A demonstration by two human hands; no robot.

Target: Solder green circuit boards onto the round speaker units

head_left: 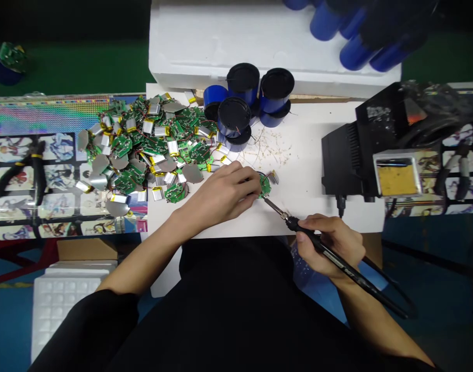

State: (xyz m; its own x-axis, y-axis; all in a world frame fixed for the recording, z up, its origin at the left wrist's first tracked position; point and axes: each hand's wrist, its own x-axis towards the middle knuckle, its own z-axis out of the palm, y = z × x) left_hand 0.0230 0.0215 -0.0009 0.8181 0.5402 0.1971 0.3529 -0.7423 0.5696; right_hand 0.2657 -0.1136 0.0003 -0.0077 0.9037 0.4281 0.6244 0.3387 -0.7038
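Observation:
My left hand rests on the white work surface with its fingers pinched round a small green circuit board. A little silver battery hangs off that board's far side. My right hand is closed on the black handle of a soldering iron. The iron's metal tip points up and left and touches the near edge of the board.
A heap of green circuit boards with silver batteries lies left of my left hand. Blue cylinders with black caps stand behind. A black soldering station with a yellow sponge sits right. Pliers lie far left.

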